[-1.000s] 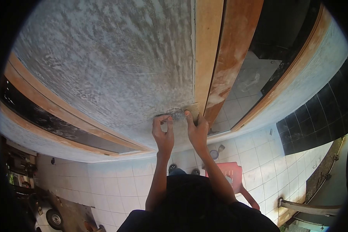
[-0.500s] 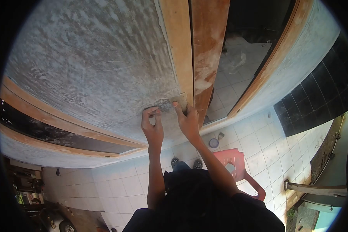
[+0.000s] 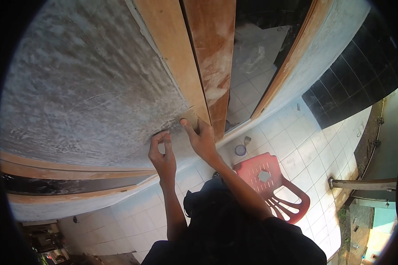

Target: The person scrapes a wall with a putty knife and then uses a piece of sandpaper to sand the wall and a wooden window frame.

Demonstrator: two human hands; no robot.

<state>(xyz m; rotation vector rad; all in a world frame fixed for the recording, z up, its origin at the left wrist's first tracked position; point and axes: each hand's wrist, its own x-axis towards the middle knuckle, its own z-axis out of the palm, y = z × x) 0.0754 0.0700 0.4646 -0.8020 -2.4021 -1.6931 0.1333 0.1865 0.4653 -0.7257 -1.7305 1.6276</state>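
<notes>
My right hand [image 3: 202, 138] grips a flat tan piece, like folded sandpaper [image 3: 190, 116], with the thumb on top. It lies against the grey plastered wall [image 3: 97, 92], right beside the wooden frame [image 3: 174, 55]. My left hand [image 3: 162, 152] is a little lower and to the left, at the wall. Its thumb and fingers are curled together into a ring; whatever they may pinch is too small to make out. Dark rough marks show on the plaster between the two hands.
A red plastic chair [image 3: 257, 170] stands behind me to the right with a pale flat piece [image 3: 264, 176] on its seat. A round tub [image 3: 240, 150] and a brush [image 3: 247, 140] rest on the white tiled floor [image 3: 292, 154]. Glass panes flank the wall.
My view has turned, so the wall and frame sit farther left and more of the chair shows. Both hands stay at about the same part of the wall.
</notes>
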